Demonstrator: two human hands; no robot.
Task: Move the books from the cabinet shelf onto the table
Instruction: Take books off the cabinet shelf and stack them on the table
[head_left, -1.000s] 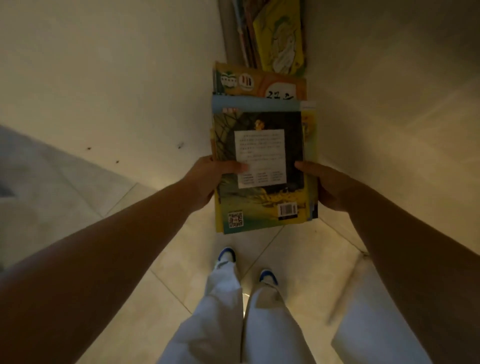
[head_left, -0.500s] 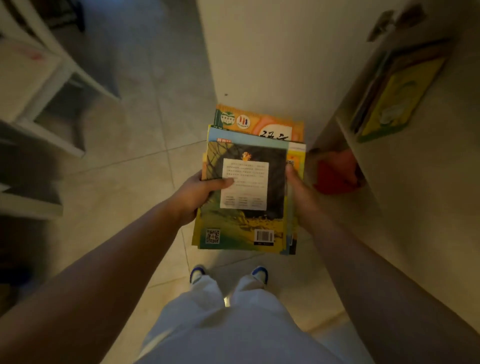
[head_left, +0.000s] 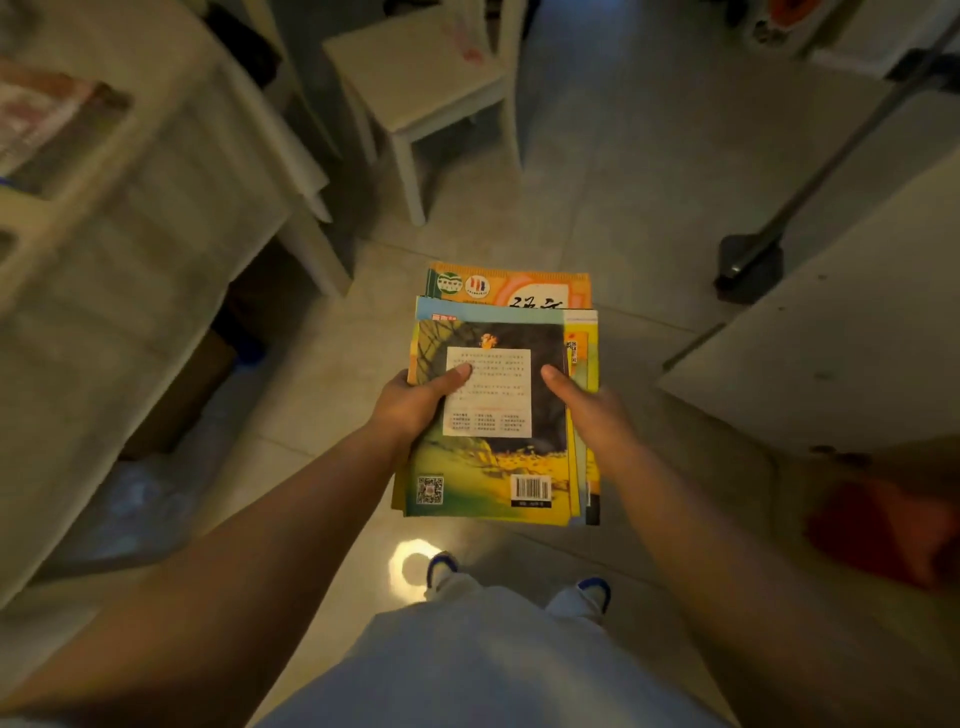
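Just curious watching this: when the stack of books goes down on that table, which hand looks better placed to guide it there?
Probably the left hand: the table lies on its side. Both it and the right hand grip the stack of books.

Glossy paper books (head_left: 498, 415), seemingly

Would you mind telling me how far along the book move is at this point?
Done: a stack of books is off the shelf. In hand: the left hand and right hand grip its sides, carrying it above the floor. Left: setting it on the table at the left, where nothing from this stack lies yet.
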